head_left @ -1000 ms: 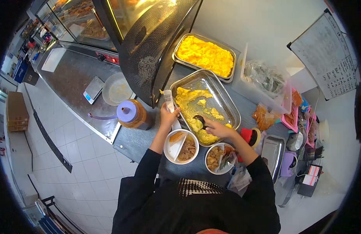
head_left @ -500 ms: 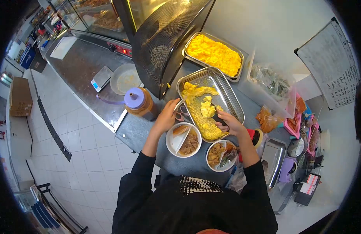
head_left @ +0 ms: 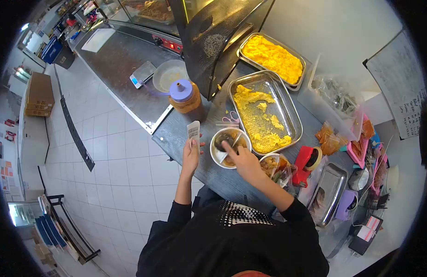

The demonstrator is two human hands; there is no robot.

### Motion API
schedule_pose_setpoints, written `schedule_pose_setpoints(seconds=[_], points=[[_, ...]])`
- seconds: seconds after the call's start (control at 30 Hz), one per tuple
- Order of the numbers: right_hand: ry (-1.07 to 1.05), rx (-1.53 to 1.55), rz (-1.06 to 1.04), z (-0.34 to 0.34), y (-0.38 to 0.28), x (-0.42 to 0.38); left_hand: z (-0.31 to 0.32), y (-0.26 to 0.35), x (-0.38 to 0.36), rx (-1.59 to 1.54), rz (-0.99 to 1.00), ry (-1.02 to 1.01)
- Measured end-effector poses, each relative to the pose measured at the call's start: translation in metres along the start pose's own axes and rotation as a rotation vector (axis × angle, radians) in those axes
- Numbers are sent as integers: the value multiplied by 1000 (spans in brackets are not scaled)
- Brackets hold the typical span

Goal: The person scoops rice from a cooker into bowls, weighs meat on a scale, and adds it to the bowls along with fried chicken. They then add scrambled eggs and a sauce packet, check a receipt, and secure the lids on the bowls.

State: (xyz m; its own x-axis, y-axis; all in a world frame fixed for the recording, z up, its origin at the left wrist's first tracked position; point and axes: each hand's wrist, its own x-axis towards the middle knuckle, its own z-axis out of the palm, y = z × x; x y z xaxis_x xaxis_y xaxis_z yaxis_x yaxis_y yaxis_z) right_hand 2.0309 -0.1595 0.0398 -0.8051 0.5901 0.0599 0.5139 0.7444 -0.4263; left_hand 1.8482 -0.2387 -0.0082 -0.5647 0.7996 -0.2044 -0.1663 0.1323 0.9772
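Observation:
My left hand (head_left: 192, 152) pinches a flat pale strip with small print (head_left: 193, 131), held up to the left of a divided white bowl (head_left: 214, 159). My right hand (head_left: 245, 162) reaches over that bowl, gripping a dark scoop (head_left: 223, 142) whose head is down in the left compartment. Brown food shows partly beneath the hand. Just beyond lies a metal tray (head_left: 293, 121) with scrambled egg (head_left: 265, 141) along its left and near sides. Close to my right forearm stands a second bowl (head_left: 270, 165) with chunky food and small plastic packets.
A sauce bottle with a purple lid (head_left: 181, 91) stands left of the egg tray. Behind are a fuller egg tray (head_left: 274, 59) and a dark mesh panel (head_left: 205, 51). A red tape dispenser (head_left: 304, 165), a long metal tray (head_left: 329, 191) and a clear bin (head_left: 336, 99) crowd the right.
My right hand has moved the scoop from the egg tray to the divided bowl. My left hand has left the egg tray's edge and now holds the printed strip upright. The view has shifted.

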Motion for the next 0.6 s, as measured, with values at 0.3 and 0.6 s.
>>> schedule_pose_setpoints(seconds=[0.3,0.6], points=[[-19,83,-41,4,13,4,-2,0,-8,-88,-36,7],[68,-181,-197,-5,18,10,-6,-4,1,-143,-78,-8]])
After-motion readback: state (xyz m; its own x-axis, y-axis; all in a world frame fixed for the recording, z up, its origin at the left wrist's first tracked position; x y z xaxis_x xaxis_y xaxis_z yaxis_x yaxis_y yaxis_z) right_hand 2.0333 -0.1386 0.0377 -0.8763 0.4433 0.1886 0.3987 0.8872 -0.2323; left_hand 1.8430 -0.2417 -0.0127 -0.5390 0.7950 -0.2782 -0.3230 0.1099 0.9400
